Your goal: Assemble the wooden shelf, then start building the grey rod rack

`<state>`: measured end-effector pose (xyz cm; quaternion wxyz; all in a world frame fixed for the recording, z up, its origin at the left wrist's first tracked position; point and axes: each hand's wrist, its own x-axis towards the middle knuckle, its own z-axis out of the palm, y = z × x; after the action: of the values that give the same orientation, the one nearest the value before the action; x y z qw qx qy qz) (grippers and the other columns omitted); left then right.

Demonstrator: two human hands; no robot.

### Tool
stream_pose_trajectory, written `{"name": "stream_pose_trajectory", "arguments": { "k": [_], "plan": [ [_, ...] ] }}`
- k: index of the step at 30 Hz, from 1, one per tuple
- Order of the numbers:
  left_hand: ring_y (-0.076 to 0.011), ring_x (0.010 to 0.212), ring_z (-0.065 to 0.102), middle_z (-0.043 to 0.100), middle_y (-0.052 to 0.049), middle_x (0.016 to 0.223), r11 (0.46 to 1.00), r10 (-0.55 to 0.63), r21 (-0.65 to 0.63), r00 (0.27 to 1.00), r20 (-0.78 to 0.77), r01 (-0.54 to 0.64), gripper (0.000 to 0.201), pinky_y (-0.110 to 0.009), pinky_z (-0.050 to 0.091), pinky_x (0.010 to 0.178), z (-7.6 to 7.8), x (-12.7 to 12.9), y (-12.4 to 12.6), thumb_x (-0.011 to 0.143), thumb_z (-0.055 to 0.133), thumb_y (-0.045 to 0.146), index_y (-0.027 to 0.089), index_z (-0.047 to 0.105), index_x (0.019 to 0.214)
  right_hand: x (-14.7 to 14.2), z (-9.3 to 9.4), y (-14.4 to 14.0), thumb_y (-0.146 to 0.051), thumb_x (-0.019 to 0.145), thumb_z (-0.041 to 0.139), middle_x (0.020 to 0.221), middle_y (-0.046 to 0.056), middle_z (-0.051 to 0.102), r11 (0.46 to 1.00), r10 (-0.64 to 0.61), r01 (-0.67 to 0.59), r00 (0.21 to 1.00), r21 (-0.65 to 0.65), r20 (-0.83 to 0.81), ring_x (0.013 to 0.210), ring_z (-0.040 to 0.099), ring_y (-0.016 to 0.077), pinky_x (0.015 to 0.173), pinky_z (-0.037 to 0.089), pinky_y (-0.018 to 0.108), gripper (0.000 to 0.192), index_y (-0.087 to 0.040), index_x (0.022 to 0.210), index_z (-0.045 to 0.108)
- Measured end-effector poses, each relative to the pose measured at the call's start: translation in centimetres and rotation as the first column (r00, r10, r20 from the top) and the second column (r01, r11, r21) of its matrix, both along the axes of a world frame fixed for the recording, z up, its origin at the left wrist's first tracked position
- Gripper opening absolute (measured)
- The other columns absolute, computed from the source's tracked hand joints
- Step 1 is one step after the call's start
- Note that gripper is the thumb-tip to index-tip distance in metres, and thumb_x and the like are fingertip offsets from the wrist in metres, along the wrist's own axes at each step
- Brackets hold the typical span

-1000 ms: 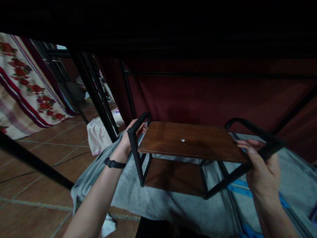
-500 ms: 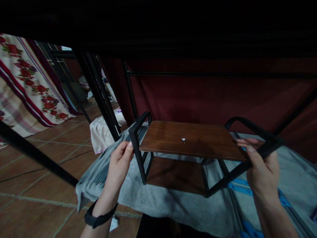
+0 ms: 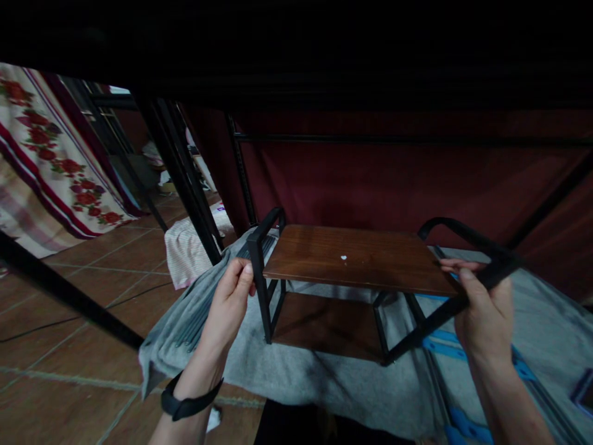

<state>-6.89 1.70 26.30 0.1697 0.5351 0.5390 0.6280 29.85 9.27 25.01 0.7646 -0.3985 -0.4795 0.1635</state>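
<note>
Small two-tier shelf (image 3: 356, 272) sits on a blanket (image 3: 324, 377) at centre, its top board above a lower board (image 3: 324, 321). Left hand (image 3: 229, 306) at the shelf's 9 o'clock, on the near-left post (image 3: 259, 278); right hand (image 3: 484, 315) at 3 o'clock, on the right side frame (image 3: 482, 259). Curtain (image 3: 393, 179) behind, at 12. Bed frame leg (image 3: 180, 179) at 10 o'clock — folded cloth (image 3: 185, 253) just beside it on the tile floor (image 3: 69, 346). Patterned drape (image 3: 50, 167) farther out at 9.
</note>
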Motion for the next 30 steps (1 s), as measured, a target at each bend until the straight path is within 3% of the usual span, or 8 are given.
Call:
{"name": "stream_pose_trajectory", "arguments": {
  "k": [7, 13, 18, 22, 30],
  "plan": [
    [-0.0157, 0.066, 0.042, 0.046, 0.001, 0.069, 0.999, -0.029, -0.016, 0.999, 0.019, 0.03, 0.035, -0.029, 0.034, 0.063, 0.2, 0.1, 0.0, 0.091, 0.057, 0.053, 0.022, 0.055, 0.076, -0.1, 0.1, -0.1, -0.034, 0.079, 0.067, 0.088, 0.001, 0.071, 0.997, 0.052, -0.049, 0.997, 0.053, -0.053, 0.086, 0.066, 0.0199, 0.104, 0.042, 0.051, 0.017, -0.023, 0.085, 0.057],
    [-0.0142, 0.066, 0.044, 0.048, 0.002, 0.069, 1.0, -0.009, -0.006, 0.999, 0.053, 0.009, 0.03, -0.026, 0.036, 0.063, -0.5, -0.8, 0.1, 0.092, 0.057, 0.051, 0.022, 0.058, 0.083, -0.2, 0.2, -0.1, -0.032, 0.08, 0.066, 0.088, 0.001, 0.07, 0.993, 0.108, -0.106, 0.993, 0.046, -0.044, 0.089, 0.064, 0.0203, 0.103, 0.041, 0.048, 0.014, -0.022, 0.083, 0.058],
    [-0.0132, 0.065, 0.045, 0.05, 0.002, 0.069, 0.996, -0.087, -0.021, 0.989, 0.118, 0.09, 0.026, -0.025, 0.038, 0.062, -0.8, -1.4, 0.5, 0.089, 0.063, 0.047, 0.023, 0.058, 0.082, -0.2, 0.1, 0.0, -0.034, 0.081, 0.065, 0.088, 0.0, 0.069, 0.993, 0.106, -0.104, 0.994, 0.047, -0.042, 0.089, 0.065, 0.0196, 0.102, 0.042, 0.047, 0.015, -0.022, 0.082, 0.057],
    [-0.012, 0.063, 0.044, 0.049, 0.003, 0.069, 0.996, -0.084, 0.058, 0.982, 0.169, 0.075, 0.023, -0.024, 0.037, 0.06, -1.5, -1.6, 1.1, 0.088, 0.066, 0.044, 0.023, 0.057, 0.081, -0.2, 0.0, 0.0, -0.036, 0.081, 0.066, 0.091, 0.001, 0.069, 0.994, 0.104, -0.103, 0.994, 0.043, -0.036, 0.09, 0.064, 0.0194, 0.102, 0.043, 0.045, 0.016, -0.022, 0.086, 0.058],
    [-0.0146, 0.066, 0.05, 0.055, 0.003, 0.069, 0.994, 0.027, 0.11, 1.0, 0.002, -0.027, 0.02, -0.028, 0.041, 0.063, -1.5, -2.1, 1.0, 0.087, 0.065, 0.043, 0.024, 0.059, 0.088, -0.3, -0.1, -0.2, -0.042, 0.083, 0.061, 0.108, 0.002, 0.066, 0.997, 0.071, -0.071, 0.997, -0.018, -0.017, 0.101, 0.063, 0.0205, 0.104, 0.042, 0.044, 0.03, -0.024, 0.106, 0.062]
  ]
}}
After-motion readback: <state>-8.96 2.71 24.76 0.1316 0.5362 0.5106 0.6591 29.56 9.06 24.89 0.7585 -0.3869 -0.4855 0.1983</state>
